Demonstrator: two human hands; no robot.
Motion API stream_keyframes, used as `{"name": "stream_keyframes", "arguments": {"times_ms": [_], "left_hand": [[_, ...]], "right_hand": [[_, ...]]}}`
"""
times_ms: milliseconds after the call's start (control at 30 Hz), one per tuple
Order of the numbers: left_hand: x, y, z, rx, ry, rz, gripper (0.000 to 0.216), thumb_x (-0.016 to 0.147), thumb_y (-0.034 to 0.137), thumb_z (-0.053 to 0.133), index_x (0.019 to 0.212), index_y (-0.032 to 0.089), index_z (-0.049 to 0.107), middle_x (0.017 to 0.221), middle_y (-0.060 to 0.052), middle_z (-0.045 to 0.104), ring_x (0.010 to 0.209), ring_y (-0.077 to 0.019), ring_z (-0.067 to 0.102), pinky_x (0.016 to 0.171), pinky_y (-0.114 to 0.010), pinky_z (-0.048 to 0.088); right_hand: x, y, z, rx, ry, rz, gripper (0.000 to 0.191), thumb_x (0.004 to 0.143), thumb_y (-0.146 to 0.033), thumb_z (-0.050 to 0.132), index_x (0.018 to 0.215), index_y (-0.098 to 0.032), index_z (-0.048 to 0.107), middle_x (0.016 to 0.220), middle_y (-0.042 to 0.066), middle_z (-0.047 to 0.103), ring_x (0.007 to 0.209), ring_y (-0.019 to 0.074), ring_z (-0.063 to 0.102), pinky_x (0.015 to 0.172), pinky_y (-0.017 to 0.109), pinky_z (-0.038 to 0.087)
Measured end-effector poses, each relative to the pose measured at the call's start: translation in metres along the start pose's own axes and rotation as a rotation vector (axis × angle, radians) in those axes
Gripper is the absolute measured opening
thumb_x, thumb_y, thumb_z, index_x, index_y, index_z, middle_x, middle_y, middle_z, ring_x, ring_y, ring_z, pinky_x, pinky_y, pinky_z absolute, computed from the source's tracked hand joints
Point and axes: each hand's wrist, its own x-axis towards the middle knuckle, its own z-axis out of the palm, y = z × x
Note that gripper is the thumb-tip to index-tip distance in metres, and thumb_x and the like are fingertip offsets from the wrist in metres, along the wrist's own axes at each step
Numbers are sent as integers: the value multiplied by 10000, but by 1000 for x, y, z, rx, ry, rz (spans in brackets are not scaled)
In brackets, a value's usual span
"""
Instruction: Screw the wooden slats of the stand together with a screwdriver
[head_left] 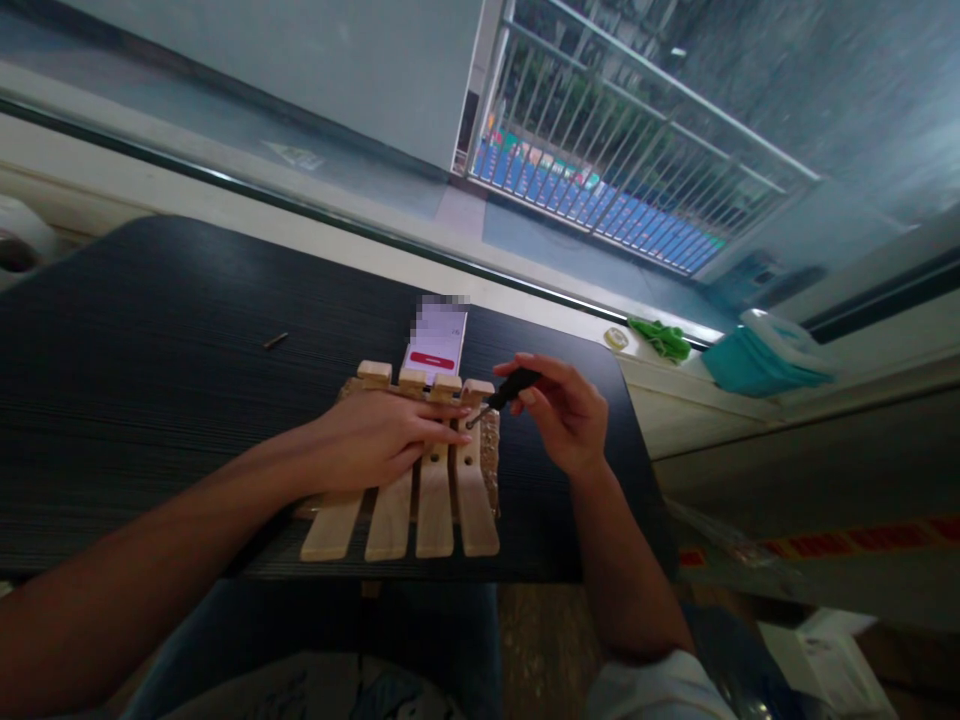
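Note:
A slatted wooden piece [433,510] with several pale, curved slats lies on a brown wrapped pad [489,450] on the dark table. My left hand [382,435] rests flat across the slats, its fingers stretched toward the rightmost one. In my right hand [562,410] is a screwdriver with a black handle [516,385]. Its thin shaft slants down to the left, and the tip meets the rightmost slat near the upper hole. A second dark hole shows lower on that slat. The palm hides the upper part of the left slats.
Behind the slats a phone [435,340] with a lit screen lies on the table [187,300]. A small pointed item [275,341] lies to the left. On the sill sit a tape roll [616,339], a green cloth [660,340] and a teal container [757,358].

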Motion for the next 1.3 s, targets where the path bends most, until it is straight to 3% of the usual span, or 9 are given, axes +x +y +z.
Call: {"name": "stream_keyframes", "arguments": {"times_ms": [233,733,1000,1167,1300], "left_hand": [[0,-1,0,10,-13,1,490,895,139,439,1289,363,626,1448,74,498,1269,-201,564,1076,-362,447],[0,-2,2,15,5,4,475,913,167,432,1290,389,619,1430,74,518,1276,-214,558,1060,-388,459],[-1,-2,2,29,16,3,497,894,143,435,1287,384,622,1436,77,505,1284,-202,551,1066,-366,454],[-1,-2,3,24,37,11,498,899,152,437,1291,403,613,1436,98,500,1297,-190,539,1075,-347,443],[-1,-2,3,22,20,4,496,898,154,438,1294,397,613,1440,85,496,1297,-199,538,1075,-358,445]], "right_hand": [[0,-1,3,-11,70,56,252,874,-274,616,1126,-293,613,975,-5,756,587,75,642,530,227,589],[0,-4,11,29,83,19,244,861,-279,628,1072,-283,506,936,-5,728,502,50,577,421,177,498],[0,-2,9,9,54,-45,298,873,-218,609,1143,-310,524,922,-19,722,555,62,600,439,172,508],[0,-6,1,-26,-61,-13,266,918,-260,530,1180,-272,573,1001,27,728,587,77,630,508,225,568],[0,-6,-1,15,-66,1,266,917,-225,539,1173,-292,561,1014,8,732,586,65,647,535,212,575]]}}
